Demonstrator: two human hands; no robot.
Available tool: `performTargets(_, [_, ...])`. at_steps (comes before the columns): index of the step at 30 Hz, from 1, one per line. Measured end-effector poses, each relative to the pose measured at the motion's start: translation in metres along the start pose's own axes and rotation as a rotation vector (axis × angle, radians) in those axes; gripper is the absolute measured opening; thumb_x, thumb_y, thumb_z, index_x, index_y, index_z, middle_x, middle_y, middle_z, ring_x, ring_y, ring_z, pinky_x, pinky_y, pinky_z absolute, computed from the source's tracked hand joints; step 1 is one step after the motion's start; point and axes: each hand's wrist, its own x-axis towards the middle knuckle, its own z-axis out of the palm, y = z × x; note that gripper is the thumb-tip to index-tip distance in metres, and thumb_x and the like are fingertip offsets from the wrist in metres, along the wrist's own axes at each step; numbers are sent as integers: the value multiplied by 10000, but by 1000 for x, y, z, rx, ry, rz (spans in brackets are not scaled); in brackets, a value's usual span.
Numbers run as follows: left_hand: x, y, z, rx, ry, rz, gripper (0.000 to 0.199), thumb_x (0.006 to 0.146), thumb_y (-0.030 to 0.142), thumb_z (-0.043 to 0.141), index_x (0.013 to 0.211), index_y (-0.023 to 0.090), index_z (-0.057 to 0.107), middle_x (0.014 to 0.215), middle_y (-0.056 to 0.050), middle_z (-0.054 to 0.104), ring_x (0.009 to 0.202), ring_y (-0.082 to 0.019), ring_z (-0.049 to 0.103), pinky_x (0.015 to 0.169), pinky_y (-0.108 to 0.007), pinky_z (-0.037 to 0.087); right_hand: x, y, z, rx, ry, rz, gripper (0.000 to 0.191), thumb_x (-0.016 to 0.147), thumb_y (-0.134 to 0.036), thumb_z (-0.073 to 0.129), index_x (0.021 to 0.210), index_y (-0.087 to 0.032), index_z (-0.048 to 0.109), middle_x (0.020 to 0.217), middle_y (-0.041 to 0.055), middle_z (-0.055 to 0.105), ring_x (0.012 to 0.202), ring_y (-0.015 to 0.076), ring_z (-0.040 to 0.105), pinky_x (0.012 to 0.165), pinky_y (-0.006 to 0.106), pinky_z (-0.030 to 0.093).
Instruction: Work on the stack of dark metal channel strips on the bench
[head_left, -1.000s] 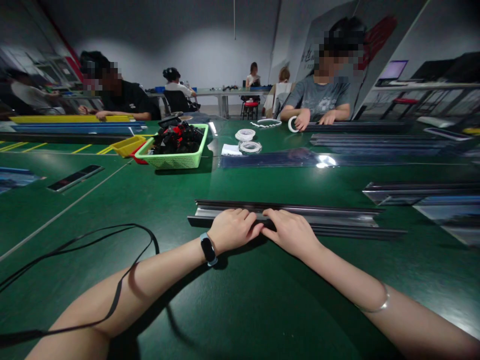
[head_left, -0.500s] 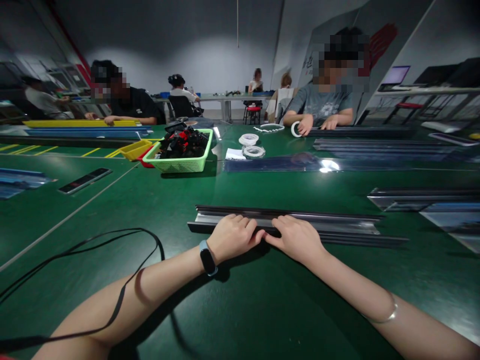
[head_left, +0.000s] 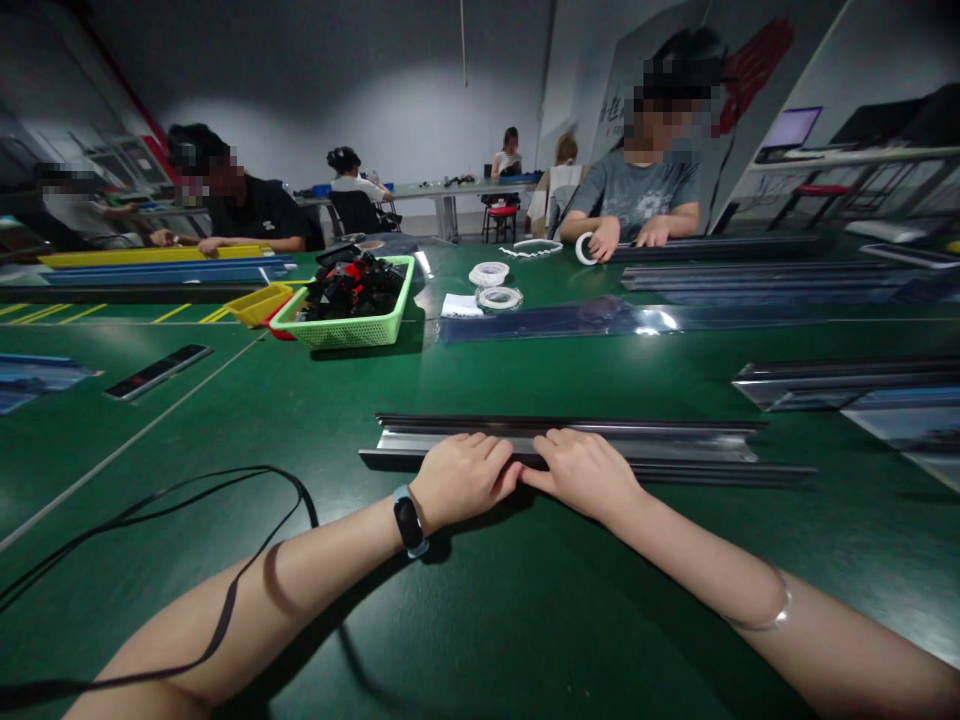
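A long black channel-shaped profile (head_left: 697, 440) with a pale grey inner face lies across the green table in front of me. My left hand (head_left: 461, 482) is closed on its near edge, fingers curled over into the channel. Close beside it, my right hand (head_left: 586, 472) grips the same edge a little right of the middle. The two thumbs meet or nearly meet along the near side. The fingertips are partly hidden inside the channel, so I cannot tell whether they press anything small there.
Beyond the profile stand a green basket (head_left: 337, 332) of black and red parts, a yellow tray (head_left: 255, 305) and white tape rolls (head_left: 499, 298). More profiles (head_left: 862, 375) lie at the right. A phone (head_left: 157, 372) and a black cable (head_left: 289, 475) are at the left. Co-workers sit opposite.
The view has shifted slightly, so the profile's left end appears a little further left. Both hands keep their hold on the near edge, with hardly any movement.
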Motion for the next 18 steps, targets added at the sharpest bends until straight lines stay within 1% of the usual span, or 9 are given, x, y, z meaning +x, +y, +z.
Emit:
performTargets(4, [0,0,0,8,-18,-7,235,848,342,326,767,178,473,698,-15,521,659,-142,493,591,-276,385,0,-1,0,27,7,-1,356,824,-468,384,731,-163,542,686,56,571,671,175,535,585,277,296])
performTargets(10, [2,0,-2,39,7,1,256,839,363,344,757,171,490,697,-27,529,657,-144,508,582,-277,388,-2,-2,2,61,87,2,292,803,-425,429,736,-165,543,688,44,573,676,158,523,576,266,279])
performTargets(15, [1,-6,0,70,15,-34,340,831,437,347,721,157,505,652,-42,543,629,-156,525,569,-283,387,-3,-1,-3,24,140,22,329,811,-444,410,721,-158,544,690,56,571,670,164,519,597,272,285])
performTargets(18, [0,-9,1,87,29,-64,390,821,479,349,701,143,508,636,-55,543,615,-156,524,561,-280,380,-3,-3,-2,10,134,59,365,810,-467,399,716,-152,557,692,67,577,665,168,524,580,273,285])
